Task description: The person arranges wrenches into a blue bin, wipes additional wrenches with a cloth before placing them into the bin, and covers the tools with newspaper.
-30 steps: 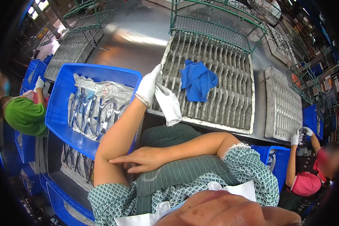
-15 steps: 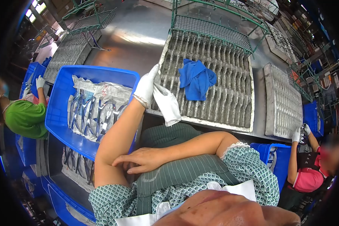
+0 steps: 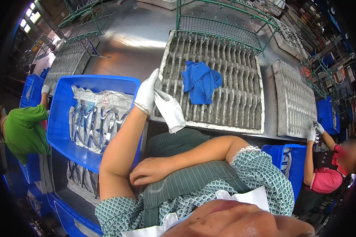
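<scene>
My left hand (image 3: 146, 93), in a white glove, is raised at the near left corner of the mould tray. It is closed on a second white glove (image 3: 171, 112), which hangs down limp to the right. My bare right hand (image 3: 149, 171) lies across my waist with its fingertips against the inside of my left elbow. Its fingers are loosely bent and hold nothing that I can see. A crumpled blue cloth (image 3: 201, 82) lies on the grey slotted tray (image 3: 241, 100) in front of me.
On my left, a blue bin (image 3: 95, 79) holds shiny curved metal parts (image 3: 91, 124) on newspaper. A green wire rack (image 3: 221, 31) stands behind the tray. Co-workers in green (image 3: 25, 128) and red (image 3: 324, 179) sit at either side. Another slotted tray (image 3: 294, 100) lies right.
My right hand has drawn its stretched fingers in and slid lower at my left elbow. The left hand still grips the glove. The view has shifted slightly.
</scene>
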Demonstrator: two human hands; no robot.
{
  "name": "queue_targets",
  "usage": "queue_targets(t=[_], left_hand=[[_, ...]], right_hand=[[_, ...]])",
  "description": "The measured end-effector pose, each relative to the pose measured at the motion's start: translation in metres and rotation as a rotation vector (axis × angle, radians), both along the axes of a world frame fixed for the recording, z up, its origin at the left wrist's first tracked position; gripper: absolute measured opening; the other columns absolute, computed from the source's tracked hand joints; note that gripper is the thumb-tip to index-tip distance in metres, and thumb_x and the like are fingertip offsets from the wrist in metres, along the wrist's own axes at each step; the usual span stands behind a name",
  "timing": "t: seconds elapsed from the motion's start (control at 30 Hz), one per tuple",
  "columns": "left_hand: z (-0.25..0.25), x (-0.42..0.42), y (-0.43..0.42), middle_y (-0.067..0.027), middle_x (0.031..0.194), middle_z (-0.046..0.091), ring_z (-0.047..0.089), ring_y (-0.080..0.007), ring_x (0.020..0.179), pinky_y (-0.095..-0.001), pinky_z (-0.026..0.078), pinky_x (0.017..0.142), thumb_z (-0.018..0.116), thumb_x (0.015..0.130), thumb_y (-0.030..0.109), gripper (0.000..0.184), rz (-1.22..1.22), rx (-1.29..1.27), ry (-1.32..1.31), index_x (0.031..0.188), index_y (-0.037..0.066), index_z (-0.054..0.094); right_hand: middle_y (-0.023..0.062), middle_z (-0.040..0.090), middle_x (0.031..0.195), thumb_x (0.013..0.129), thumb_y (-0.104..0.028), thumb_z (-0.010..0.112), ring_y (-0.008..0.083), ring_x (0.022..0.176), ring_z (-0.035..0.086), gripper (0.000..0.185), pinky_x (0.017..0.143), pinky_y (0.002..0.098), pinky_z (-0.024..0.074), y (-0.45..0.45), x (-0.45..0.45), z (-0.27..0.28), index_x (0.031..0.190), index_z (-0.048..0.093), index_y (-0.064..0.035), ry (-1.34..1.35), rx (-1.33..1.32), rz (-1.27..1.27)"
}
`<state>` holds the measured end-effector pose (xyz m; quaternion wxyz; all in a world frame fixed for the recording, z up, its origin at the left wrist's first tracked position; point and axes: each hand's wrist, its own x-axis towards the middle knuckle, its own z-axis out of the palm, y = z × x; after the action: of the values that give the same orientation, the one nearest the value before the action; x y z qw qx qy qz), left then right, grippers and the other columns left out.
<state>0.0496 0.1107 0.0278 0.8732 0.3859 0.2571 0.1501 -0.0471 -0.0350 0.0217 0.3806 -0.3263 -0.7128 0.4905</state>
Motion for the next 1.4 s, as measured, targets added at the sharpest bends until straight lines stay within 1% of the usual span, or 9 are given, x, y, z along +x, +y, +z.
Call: queue_targets(t=[0.17,0.2,0.3,0.5,0.6,0.83,1.2,1.3,1.4], left_hand=[[-0.020,0.000,0.013,0.0073,0.071,0.050,0.044,-0.0032,0.062,-0.0213,0.036,0.057,0.059,0.095,0.032,0.023,-0.073,0.011,-0.025,0.087,0.011,0.062],[-0.014,-0.001,0.013,0.0083,0.068,0.048,0.041,-0.0028,0.059,-0.0212,0.034,0.054,0.059,0.095,0.032,0.023,-0.101,0.013,-0.043,0.084,0.012,0.061],[0.003,0.000,-0.002,0.0091,0.062,0.040,0.035,-0.0032,0.055,-0.0223,0.030,0.052,0.060,0.095,0.033,0.027,0.017,0.024,0.042,0.074,0.016,0.056],[-0.012,0.001,0.008,0.0090,0.062,0.040,0.034,-0.0031,0.055,-0.0219,0.029,0.051,0.061,0.094,0.035,0.027,-0.035,0.056,0.015,0.074,0.017,0.056],[-0.002,0.002,0.001,0.0081,0.054,0.034,0.032,-0.0062,0.048,-0.0233,0.027,0.047,0.062,0.092,0.035,0.042,0.020,0.051,0.060,0.058,0.022,0.041],[-0.004,0.003,0.002,0.0048,0.052,0.029,0.029,-0.0093,0.049,-0.0251,0.025,0.049,0.060,0.093,0.036,0.048,0.007,0.116,0.037,0.056,0.018,0.037],[-0.006,0.004,0.003,0.0055,0.053,0.029,0.028,-0.0088,0.049,-0.0250,0.025,0.049,0.061,0.093,0.036,0.047,0.013,0.090,0.043,0.056,0.019,0.036],[-0.004,0.004,0.002,0.0054,0.053,0.029,0.029,-0.0090,0.050,-0.0252,0.025,0.049,0.061,0.093,0.036,0.048,0.010,0.101,0.047,0.056,0.019,0.036],[-0.005,0.004,0.002,0.0053,0.053,0.030,0.029,-0.0090,0.050,-0.0252,0.026,0.050,0.061,0.093,0.037,0.047,0.008,0.103,0.046,0.056,0.019,0.037]], right_hand=[[0.0133,0.066,0.091,0.093,-0.025,0.053,0.0312,0.089,0.063,0.024,0.079,0.0411,0.0486,-0.001,0.001,0.000,0.097,0.063,-0.0037,-0.013,-0.006,-0.011],[0.0130,0.067,0.091,0.093,-0.026,0.054,0.0309,0.089,0.064,0.024,0.079,0.0410,0.0489,-0.001,0.001,0.000,0.097,0.064,-0.0041,-0.012,-0.011,-0.015],[0.0129,0.067,0.091,0.093,-0.026,0.054,0.0308,0.089,0.064,0.024,0.079,0.0411,0.0488,-0.001,0.002,-0.002,0.097,0.064,-0.0041,-0.013,-0.011,-0.013],[0.0123,0.067,0.092,0.094,-0.027,0.053,0.0307,0.088,0.063,0.025,0.079,0.0408,0.0485,-0.002,0.002,-0.003,0.097,0.064,-0.0042,-0.005,0.002,-0.027],[0.0120,0.067,0.091,0.094,-0.028,0.052,0.0303,0.088,0.063,0.026,0.080,0.0405,0.0485,-0.001,0.002,-0.003,0.097,0.064,-0.0045,-0.016,-0.007,-0.015],[0.0113,0.067,0.091,0.095,-0.030,0.051,0.0298,0.088,0.064,0.028,0.079,0.0403,0.0486,-0.001,0.003,-0.003,0.097,0.064,-0.0053,-0.038,-0.019,-0.016],[0.0112,0.067,0.089,0.095,-0.030,0.051,0.0299,0.087,0.064,0.028,0.079,0.0398,0.0489,-0.001,0.003,-0.007,0.096,0.065,-0.0054,-0.035,-0.019,-0.023],[0.0138,0.065,0.092,0.097,-0.028,0.049,0.0314,0.090,0.062,0.029,0.080,0.0406,0.0479,-0.001,0.005,-0.003,0.097,0.062,-0.0020,-0.035,-0.049,0.015],[0.0139,0.065,0.091,0.097,-0.028,0.049,0.0314,0.089,0.062,0.028,0.080,0.0406,0.0479,-0.001,0.005,-0.004,0.097,0.062,-0.0022,-0.034,-0.051,0.021]])
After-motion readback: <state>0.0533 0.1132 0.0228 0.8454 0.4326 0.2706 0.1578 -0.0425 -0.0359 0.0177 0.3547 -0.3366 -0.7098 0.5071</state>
